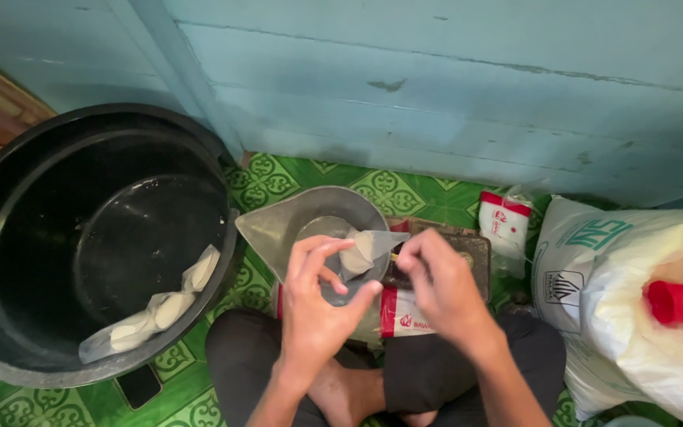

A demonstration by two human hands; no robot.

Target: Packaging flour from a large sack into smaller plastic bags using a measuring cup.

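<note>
Left hand (318, 296): raised palm-in over the lap, fingers curled, thumb and fingertips pinching the small clear bag (367, 249) of white powder.
Right hand (436, 285): bent at the wrist, fingertips narrowed on the bag's neck — held between both hands.
Small bag: above the grey scale pan (278, 225).
Black tub (88, 237): left, filled bags (160, 308) inside.
White sack (634, 308): right — red scoop (681, 302) in it.

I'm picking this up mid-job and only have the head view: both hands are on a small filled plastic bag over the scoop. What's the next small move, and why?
Probably finish closing the bag's neck. The small plastic bag with white powder is pinched between the left hand and right hand above the metal scoop, its top apparently untied. Filled bags already lie in the black tub, so it likely goes there afterward.
</note>
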